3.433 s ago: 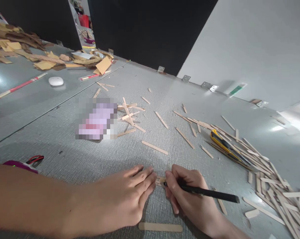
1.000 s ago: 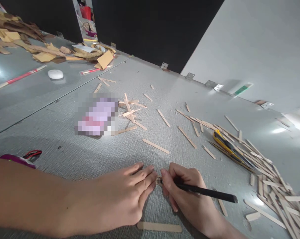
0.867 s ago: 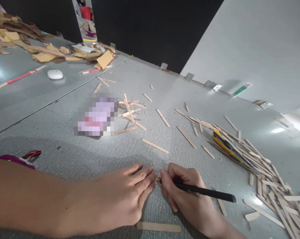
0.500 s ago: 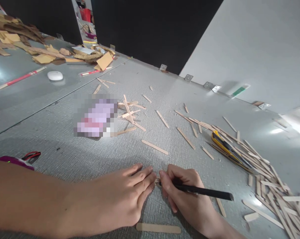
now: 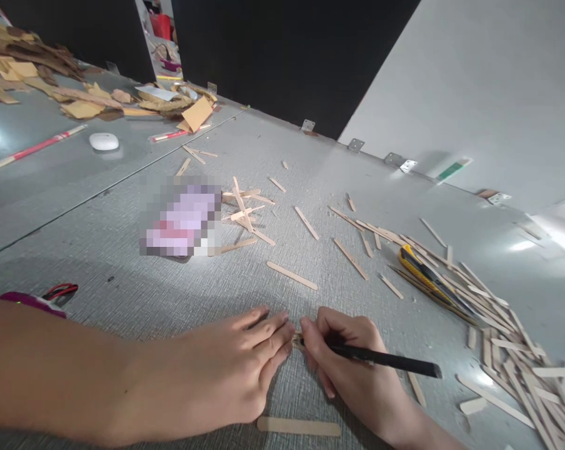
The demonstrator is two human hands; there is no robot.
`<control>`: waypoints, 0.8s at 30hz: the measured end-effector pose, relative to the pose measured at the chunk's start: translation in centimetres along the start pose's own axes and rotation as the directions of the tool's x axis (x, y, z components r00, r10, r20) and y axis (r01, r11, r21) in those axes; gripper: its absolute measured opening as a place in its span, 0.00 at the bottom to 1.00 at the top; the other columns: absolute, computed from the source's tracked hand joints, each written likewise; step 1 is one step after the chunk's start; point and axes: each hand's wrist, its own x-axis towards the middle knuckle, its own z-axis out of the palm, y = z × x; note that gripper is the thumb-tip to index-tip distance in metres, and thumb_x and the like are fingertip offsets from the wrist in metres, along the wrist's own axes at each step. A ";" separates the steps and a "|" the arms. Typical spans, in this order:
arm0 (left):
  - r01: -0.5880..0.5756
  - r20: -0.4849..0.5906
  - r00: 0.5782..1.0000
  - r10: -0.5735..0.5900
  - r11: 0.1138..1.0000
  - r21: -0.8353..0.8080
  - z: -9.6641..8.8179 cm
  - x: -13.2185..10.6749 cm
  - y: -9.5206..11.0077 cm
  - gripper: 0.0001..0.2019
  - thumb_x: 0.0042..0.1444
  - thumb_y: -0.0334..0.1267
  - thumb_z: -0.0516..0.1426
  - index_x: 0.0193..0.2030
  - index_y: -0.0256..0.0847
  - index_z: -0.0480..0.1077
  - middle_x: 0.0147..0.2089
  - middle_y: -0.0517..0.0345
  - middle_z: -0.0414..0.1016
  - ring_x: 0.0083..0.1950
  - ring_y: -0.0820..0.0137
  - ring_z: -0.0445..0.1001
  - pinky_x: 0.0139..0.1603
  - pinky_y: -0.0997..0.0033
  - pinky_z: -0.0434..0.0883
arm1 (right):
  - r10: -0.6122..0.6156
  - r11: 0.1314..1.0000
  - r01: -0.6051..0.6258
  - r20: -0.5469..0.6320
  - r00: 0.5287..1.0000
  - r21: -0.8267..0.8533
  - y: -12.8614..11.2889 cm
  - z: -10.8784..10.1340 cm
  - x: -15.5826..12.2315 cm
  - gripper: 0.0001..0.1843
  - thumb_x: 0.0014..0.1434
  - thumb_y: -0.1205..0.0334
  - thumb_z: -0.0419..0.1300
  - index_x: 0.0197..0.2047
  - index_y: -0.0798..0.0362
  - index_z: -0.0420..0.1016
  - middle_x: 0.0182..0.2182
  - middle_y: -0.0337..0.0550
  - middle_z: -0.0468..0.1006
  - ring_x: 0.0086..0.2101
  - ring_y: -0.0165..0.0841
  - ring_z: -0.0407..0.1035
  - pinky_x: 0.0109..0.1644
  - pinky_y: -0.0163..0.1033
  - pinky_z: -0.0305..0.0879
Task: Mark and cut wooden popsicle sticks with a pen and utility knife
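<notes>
My left hand [image 5: 226, 362] lies flat with its fingers stretched out together, palm down on the table. Just past its fingertips shows a small end of a wooden piece [image 5: 297, 340]; the rest is hidden under the fingers. My right hand [image 5: 352, 362] is closed around a slim black pen [image 5: 390, 359], its tip pointing left at that wooden end. The pen leans low, and its back end sticks out to the right. In front of my hands lies a loose popsicle stick [image 5: 299, 427]; another popsicle stick [image 5: 292, 275] rests beyond them.
A yellow utility knife [image 5: 423, 275] lies by a heap of popsicle sticks [image 5: 521, 369] on the right. A blurred-out phone [image 5: 184, 219] stands near crossed sticks [image 5: 242, 209]. A white case [image 5: 104, 142] and torn cardboard [image 5: 90, 100] are at the back left.
Very little differs. My right hand and the pen have shifted only slightly; my left hand stays flat in the same place.
</notes>
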 end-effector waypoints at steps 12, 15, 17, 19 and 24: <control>-0.007 -0.004 1.000 0.007 1.000 0.027 0.0 0.1 0.2 0.22 0.68 0.32 0.54 0.65 0.21 0.70 0.67 0.34 0.73 0.66 0.51 0.73 0.68 0.52 0.69 | -0.011 0.998 0.010 -0.014 1.000 -0.066 0.0 -0.2 -0.1 0.26 0.72 0.54 0.56 0.21 0.50 0.61 0.10 0.29 0.60 0.12 0.23 0.56 0.17 0.30 0.50; -0.006 0.005 1.000 0.006 1.000 0.009 0.0 0.0 0.2 0.22 0.69 0.32 0.54 0.66 0.21 0.70 0.67 0.34 0.72 0.67 0.51 0.73 0.68 0.52 0.68 | -0.001 0.999 0.001 -0.011 1.000 -0.054 -0.1 -0.1 0.0 0.25 0.72 0.55 0.57 0.21 0.50 0.62 0.11 0.29 0.61 0.12 0.23 0.57 0.17 0.29 0.52; -0.004 0.013 1.000 0.004 1.000 0.005 0.0 0.0 0.2 0.22 0.69 0.31 0.53 0.66 0.22 0.70 0.67 0.34 0.72 0.67 0.51 0.73 0.69 0.52 0.67 | 0.009 0.999 -0.009 -0.012 1.000 -0.045 -0.1 -0.1 0.0 0.25 0.71 0.56 0.57 0.21 0.50 0.63 0.11 0.30 0.62 0.12 0.23 0.57 0.18 0.29 0.53; -0.005 0.017 1.000 0.005 1.000 0.005 0.0 0.0 0.3 0.22 0.70 0.31 0.53 0.66 0.22 0.70 0.68 0.34 0.72 0.68 0.51 0.72 0.69 0.52 0.67 | 0.017 0.999 -0.018 -0.012 1.000 -0.034 -0.1 -0.1 0.0 0.25 0.71 0.56 0.57 0.21 0.50 0.62 0.11 0.30 0.62 0.12 0.22 0.57 0.17 0.29 0.53; -0.003 0.009 1.000 0.003 1.000 0.003 -0.2 0.0 0.1 0.21 0.69 0.31 0.54 0.65 0.22 0.71 0.67 0.35 0.72 0.67 0.51 0.72 0.68 0.52 0.68 | 0.030 1.000 -0.030 -0.009 1.000 -0.009 -0.1 -0.2 -0.2 0.25 0.72 0.56 0.55 0.21 0.50 0.61 0.12 0.29 0.61 0.11 0.22 0.57 0.16 0.29 0.52</control>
